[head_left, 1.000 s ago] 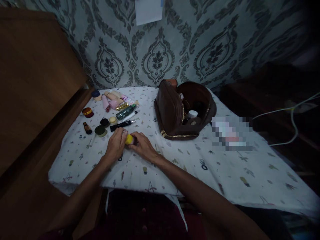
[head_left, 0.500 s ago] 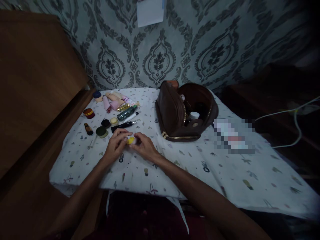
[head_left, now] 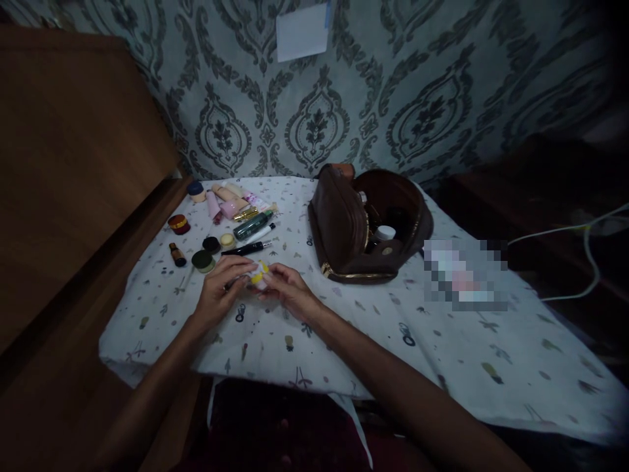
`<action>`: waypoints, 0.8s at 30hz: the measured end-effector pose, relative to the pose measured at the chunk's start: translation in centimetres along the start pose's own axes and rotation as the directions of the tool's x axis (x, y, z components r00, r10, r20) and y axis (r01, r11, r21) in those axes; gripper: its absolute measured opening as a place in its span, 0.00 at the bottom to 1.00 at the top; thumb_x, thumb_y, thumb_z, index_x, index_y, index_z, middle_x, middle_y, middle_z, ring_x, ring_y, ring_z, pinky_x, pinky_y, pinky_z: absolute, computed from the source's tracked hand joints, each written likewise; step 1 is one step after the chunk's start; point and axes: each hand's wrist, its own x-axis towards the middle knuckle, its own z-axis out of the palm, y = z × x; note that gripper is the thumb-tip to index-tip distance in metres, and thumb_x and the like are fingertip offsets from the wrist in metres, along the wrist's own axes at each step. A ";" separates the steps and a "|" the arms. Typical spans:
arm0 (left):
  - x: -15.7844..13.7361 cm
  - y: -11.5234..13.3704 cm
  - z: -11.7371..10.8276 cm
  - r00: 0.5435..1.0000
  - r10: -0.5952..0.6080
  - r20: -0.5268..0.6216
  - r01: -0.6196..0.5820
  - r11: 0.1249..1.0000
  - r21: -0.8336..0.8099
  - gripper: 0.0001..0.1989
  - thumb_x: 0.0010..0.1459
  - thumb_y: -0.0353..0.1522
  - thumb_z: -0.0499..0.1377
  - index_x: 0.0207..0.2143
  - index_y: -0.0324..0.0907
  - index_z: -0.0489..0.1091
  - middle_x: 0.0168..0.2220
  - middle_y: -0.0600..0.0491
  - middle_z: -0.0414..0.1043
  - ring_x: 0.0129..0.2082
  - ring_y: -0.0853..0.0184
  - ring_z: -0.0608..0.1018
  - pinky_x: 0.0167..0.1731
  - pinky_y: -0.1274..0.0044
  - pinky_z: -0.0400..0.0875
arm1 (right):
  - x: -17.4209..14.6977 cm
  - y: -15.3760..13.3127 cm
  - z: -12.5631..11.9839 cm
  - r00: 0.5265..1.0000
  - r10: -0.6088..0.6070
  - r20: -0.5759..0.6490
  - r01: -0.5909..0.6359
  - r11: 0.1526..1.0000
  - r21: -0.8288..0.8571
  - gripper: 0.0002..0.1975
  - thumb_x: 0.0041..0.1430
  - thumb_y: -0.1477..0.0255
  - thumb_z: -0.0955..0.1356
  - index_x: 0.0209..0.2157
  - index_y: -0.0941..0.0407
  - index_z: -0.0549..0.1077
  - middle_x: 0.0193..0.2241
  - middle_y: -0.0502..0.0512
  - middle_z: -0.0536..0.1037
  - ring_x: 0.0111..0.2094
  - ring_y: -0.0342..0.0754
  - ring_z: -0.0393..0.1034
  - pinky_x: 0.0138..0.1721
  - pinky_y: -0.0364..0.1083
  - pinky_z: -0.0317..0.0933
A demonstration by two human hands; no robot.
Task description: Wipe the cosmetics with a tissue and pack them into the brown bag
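Between my two hands is a small white and yellow item (head_left: pixel 258 275), partly covered by the fingers; its kind is unclear. My left hand (head_left: pixel 223 283) grips it from the left, fingers curled over it. From the other side, my right hand (head_left: pixel 287 287) pinches it with thumb and fingers. Just beyond the hands lies a black pen-like tube (head_left: pixel 246 249). A dark green jar (head_left: pixel 202 261), a small black pot (head_left: pixel 211 244) and a cream-coloured pot (head_left: pixel 227 240) stand close to my left hand.
A brown zip bag (head_left: pixel 339 223) stands open on the patterned tablecloth (head_left: pixel 344 347), a white-capped container (head_left: pixel 384 233) inside. Tubes (head_left: pixel 230 196), a green bottle (head_left: pixel 253 224), a red jar (head_left: pixel 179 224) and a small brown bottle (head_left: pixel 177 254) lie at the left. A blurred-out item (head_left: pixel 464 274) lies right.
Both hands have turned the white and yellow item a little, so more of its yellow shows. My view has tilted slightly, shifting the scene down and right.
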 end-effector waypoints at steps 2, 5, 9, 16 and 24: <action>0.0 0.3 0.0 0.993 0.114 0.007 -0.115 0.990 0.085 0.15 0.66 0.27 0.56 0.52 0.47 0.73 0.46 0.48 0.75 0.47 0.62 0.75 0.48 0.66 0.72 | 0.1 0.1 -0.1 0.998 -0.037 -0.040 0.038 0.999 0.007 0.26 0.39 0.57 0.80 0.36 0.54 0.70 0.32 0.47 0.76 0.30 0.45 0.74 0.34 0.46 0.71; 0.1 0.7 -0.2 0.972 0.208 0.110 -0.227 0.951 0.210 0.18 0.65 0.24 0.55 0.55 0.46 0.70 0.48 0.47 0.75 0.49 0.60 0.73 0.48 0.64 0.72 | 0.4 0.2 -0.4 0.992 -0.101 -0.073 0.093 0.990 -0.105 0.26 0.37 0.61 0.80 0.36 0.53 0.70 0.31 0.47 0.75 0.30 0.44 0.72 0.33 0.45 0.70; 0.9 1.2 -0.7 0.950 0.196 0.243 -0.260 0.928 0.267 0.16 0.66 0.24 0.52 0.53 0.43 0.70 0.47 0.46 0.74 0.48 0.59 0.71 0.48 0.63 0.71 | 0.5 0.3 -0.7 0.979 -0.196 -0.048 0.169 0.925 -0.342 0.24 0.38 0.65 0.80 0.37 0.53 0.71 0.26 0.44 0.70 0.29 0.43 0.67 0.32 0.44 0.66; 2.9 0.8 -1.4 0.957 -0.131 0.258 0.115 0.990 0.076 0.13 0.68 0.34 0.51 0.40 0.39 0.74 0.40 0.47 0.75 0.42 0.61 0.75 0.43 0.70 0.70 | 0.5 0.3 -0.8 0.976 -0.217 0.020 0.211 0.921 -0.328 0.26 0.34 0.65 0.81 0.37 0.53 0.72 0.34 0.48 0.75 0.34 0.45 0.71 0.38 0.46 0.68; 2.4 -0.3 0.1 0.791 -0.544 0.282 0.612 0.714 -0.341 0.22 0.52 0.48 0.64 0.40 0.38 0.72 0.32 0.54 0.73 0.30 0.67 0.72 0.32 0.77 0.67 | 0.5 -0.1 -1.1 0.977 -0.212 -0.002 0.205 0.951 -0.230 0.28 0.38 0.62 0.80 0.42 0.52 0.73 0.37 0.51 0.77 0.36 0.47 0.74 0.39 0.48 0.72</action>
